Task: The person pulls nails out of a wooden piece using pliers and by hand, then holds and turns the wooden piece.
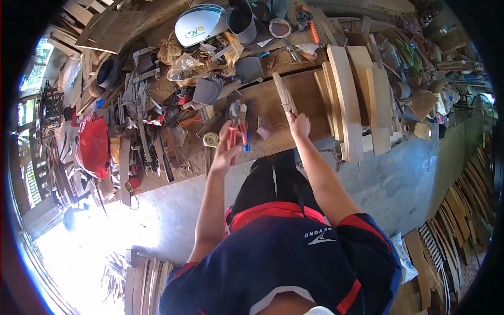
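My left hand (227,146) is over the front of the workbench, fingers curled at red-handled pliers (233,137). The metal head of the pliers points away from me and looks smeared by motion. A blue-handled item (247,140) lies right beside them. My right hand (300,126) is closed around the near end of a narrow wooden strip (283,93), which slants away over the bench board. Between the hands lies a small pinkish block or folded piece (265,127). A roll of tape (210,139) sits just left of my left hand.
Boards (344,100) lie side by side at the right of the workbench (184,167). A white helmet (200,25) and a dark bucket (241,22) stand at the back. Clutter and a red bag (92,147) fill the left. Wood pieces (457,210) lean at far right.
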`<state>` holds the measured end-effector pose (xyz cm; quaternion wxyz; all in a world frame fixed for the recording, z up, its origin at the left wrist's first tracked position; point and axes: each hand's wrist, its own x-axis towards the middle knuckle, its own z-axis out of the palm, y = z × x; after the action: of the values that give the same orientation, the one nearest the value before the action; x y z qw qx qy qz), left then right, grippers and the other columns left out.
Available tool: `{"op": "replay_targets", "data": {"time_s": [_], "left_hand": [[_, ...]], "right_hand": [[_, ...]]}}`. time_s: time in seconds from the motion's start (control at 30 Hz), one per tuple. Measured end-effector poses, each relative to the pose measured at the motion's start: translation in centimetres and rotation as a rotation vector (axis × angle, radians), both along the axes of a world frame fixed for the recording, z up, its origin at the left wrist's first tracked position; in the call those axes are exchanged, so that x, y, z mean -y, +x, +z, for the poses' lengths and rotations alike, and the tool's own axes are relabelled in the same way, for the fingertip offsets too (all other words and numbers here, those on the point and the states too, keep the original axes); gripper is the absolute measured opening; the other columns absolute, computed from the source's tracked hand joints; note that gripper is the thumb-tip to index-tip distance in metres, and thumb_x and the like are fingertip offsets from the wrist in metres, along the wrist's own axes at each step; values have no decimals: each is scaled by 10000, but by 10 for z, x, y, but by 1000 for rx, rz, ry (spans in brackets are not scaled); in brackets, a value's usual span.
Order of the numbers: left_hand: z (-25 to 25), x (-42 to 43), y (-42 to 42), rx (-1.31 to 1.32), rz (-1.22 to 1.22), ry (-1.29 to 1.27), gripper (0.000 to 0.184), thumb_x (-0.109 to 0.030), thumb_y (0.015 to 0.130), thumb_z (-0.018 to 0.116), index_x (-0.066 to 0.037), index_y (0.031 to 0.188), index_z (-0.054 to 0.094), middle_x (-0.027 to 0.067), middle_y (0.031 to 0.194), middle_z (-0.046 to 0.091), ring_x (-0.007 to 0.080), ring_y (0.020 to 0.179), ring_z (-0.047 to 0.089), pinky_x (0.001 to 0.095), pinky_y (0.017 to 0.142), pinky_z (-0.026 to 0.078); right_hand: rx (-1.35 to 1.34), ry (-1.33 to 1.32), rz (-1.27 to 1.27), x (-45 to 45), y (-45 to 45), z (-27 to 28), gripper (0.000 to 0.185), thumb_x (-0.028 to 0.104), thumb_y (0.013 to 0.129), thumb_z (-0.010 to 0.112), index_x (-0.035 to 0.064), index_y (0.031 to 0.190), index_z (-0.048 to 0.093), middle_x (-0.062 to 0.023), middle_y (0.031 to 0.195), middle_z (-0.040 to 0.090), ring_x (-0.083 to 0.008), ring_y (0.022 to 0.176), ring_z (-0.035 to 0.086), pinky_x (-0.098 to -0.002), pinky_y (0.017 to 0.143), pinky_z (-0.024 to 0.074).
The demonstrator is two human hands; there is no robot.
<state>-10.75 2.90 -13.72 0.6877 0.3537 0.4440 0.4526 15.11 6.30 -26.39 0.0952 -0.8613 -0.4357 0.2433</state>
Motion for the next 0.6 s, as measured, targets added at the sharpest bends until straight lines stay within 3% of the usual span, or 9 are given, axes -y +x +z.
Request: {"op": "replay_targets", "data": {"time_s": [0.03,0.13,0.2,0.27,0.33,0.37,0.47,0.53,0.6], "left_hand": [[-3,2,4,-1,2,-5,545,-11,652,610,-33,1172,450,59,1200,473,139,987,501,270,832,397],[-10,1,18,88,-143,-175,607,-21,603,583,-39,1192,437,101,1227,465,186,1026,501,312,898,379],[-16,-8,34,547,-333,-162,607,-90,617,571,-48,1205,427,129,1268,435,238,1153,448,359,965,343],[-10,-8,52,549,-308,-209,571,-140,636,564,-55,1185,433,136,1275,437,263,1215,405,388,994,324],[-15,-10,64,615,-319,-442,649,-157,600,580,-61,1223,423,121,1281,447,263,1202,416,427,1000,300],[-22,-10,68,662,-279,-508,655,-119,618,562,-74,1251,400,120,1276,448,269,1176,439,449,988,329],[-27,-18,83,471,-223,-674,646,-78,620,548,-58,1247,395,117,1231,471,259,1158,459,445,983,347],[-42,-28,87,301,-271,-632,610,-74,621,551,-46,1217,423,117,1146,496,246,1076,501,393,945,387],[-50,-44,81,81,-570,-550,562,-96,626,562,-55,1176,454,113,1055,514,244,975,523,340,895,412]], "right_hand": [[70,0,-2,-1,-2,4,555,532,790,551,11,981,522,-201,965,572,-368,942,543,-462,777,447],[185,67,76,1,2,11,566,544,775,558,49,1044,496,-195,1056,518,-360,1043,470,-483,824,403],[175,73,68,4,10,12,558,541,778,555,66,1064,493,-190,1093,487,-356,1075,436,-489,847,380],[165,79,59,7,16,3,550,538,782,552,83,1084,490,-186,1130,457,-352,1106,401,-496,869,358],[195,234,128,9,20,-5,565,538,791,538,83,1121,477,-197,1171,433,-355,1124,390,-492,908,337],[166,202,115,11,20,-10,557,531,830,473,99,1180,461,-191,1260,390,-352,1212,325,-492,968,290],[240,182,49,13,17,-20,547,517,867,396,120,1240,433,-170,1341,332,-332,1288,243,-501,1014,228],[208,155,31,10,19,-16,515,477,893,344,131,1268,416,-146,1375,302,-312,1317,201,-511,1031,192],[166,170,20,10,20,-17,493,455,897,348,133,1264,421,-141,1374,304,-309,1311,213,-513,1029,194]]}}
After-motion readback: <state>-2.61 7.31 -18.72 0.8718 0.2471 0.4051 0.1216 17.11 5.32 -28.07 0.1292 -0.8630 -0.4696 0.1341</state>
